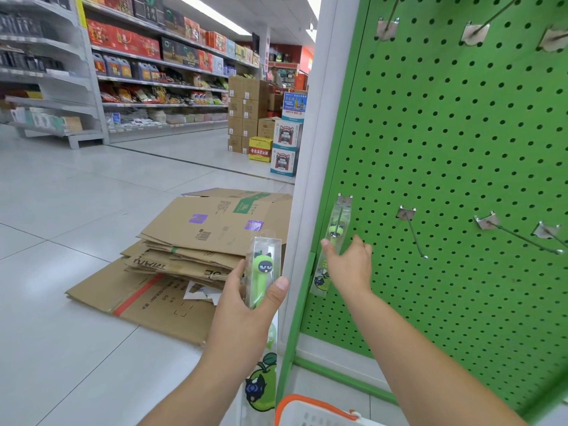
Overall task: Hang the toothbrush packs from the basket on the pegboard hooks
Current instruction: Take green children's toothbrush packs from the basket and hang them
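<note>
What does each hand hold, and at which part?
Left hand grips a clear green toothbrush pack at its middle. Right hand holds the hanging pack mid-length.

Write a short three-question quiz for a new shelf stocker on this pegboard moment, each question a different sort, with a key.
1. True or false: the left hand is empty.
2. Multiple choice: the hanging toothbrush pack touched by the right hand hangs on which hook of the lower row on the green pegboard? A) the leftmost B) the middle C) the rightmost
3. Fill in: the pile on the floor left of the pegboard is flattened ____ boxes.

Key:
1. False; it grips a second toothbrush pack.
2. A; the bare hook next to it on the right holds nothing.
3. cardboard
</note>
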